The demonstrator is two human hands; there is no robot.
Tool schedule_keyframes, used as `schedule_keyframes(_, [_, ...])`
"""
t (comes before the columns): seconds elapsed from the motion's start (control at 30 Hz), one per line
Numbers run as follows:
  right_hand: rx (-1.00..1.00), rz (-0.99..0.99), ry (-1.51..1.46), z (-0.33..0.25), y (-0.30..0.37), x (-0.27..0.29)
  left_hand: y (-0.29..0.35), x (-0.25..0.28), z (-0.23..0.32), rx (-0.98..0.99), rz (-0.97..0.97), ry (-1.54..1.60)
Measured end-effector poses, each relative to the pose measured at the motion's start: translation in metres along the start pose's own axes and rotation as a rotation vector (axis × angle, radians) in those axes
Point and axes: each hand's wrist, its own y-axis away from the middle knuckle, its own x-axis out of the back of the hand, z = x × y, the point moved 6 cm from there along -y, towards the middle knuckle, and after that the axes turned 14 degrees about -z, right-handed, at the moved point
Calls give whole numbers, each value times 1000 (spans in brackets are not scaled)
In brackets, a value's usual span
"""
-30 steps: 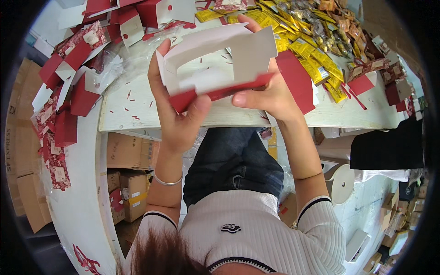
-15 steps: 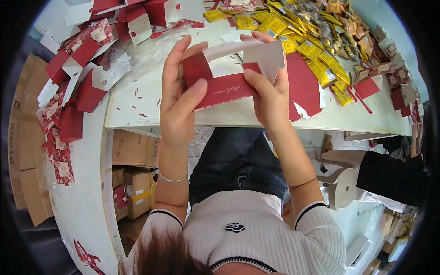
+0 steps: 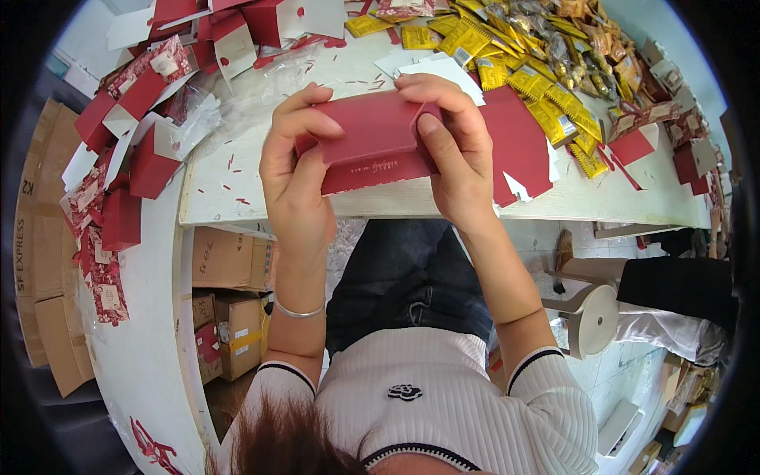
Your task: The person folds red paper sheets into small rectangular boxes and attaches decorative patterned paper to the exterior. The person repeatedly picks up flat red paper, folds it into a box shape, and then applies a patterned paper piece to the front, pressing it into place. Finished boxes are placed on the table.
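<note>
Between my two hands I hold a small red cardboard box [image 3: 368, 131], raised above the near part of the table. Its broad red face is turned up and a side with light print faces me. My left hand [image 3: 299, 158] grips the left end, fingers bent over the top and thumb low. On the right end my right hand [image 3: 457, 146] is closed, thumb pressed against the end flap and forefinger along the far edge. The box's underside is hidden. Flat red card sheets [image 3: 514, 142] lie on the table just right of my right hand.
Yellow packets [image 3: 546, 87] are heaped at the far right, with dark and orange wrapped pieces behind. Red-and-white folded boxes [image 3: 158, 158] pile up at the left, beside clear plastic film [image 3: 265, 91]. Brown cartons [image 3: 233, 261] sit under the table; a stool [image 3: 594, 321] stands at the right.
The open frame with its white inside showing is now a closed red surface on top. My fingers have curled in over the box, and it has tilted.
</note>
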Motion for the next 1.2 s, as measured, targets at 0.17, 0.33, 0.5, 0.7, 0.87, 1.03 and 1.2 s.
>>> schedule_keyframes(0.17, [-26,39,68,-5,0,6,-5,-5,5,-12,-204,-129])
schedule_keyframes(0.33, [3,-4,195,-14,0,2,-8,-7,5,-44,-207,-309])
schedule_keyframes(0.5, [34,-1,326,-14,-3,1,-7,-14,8,20,-66,-356])
schedule_keyframes(0.7, [108,-172,249,-13,-4,2,2,-10,8,-144,-68,-319])
schedule_keyframes(0.87, [58,-121,-268,-5,0,10,11,-4,11,-339,-5,-365])
schedule_keyframes(1.03, [-547,120,-527,35,9,7,43,-35,24,-520,-256,-990])
schedule_keyframes(1.2, [-264,-92,-211,22,1,20,47,19,16,-402,-74,-792])
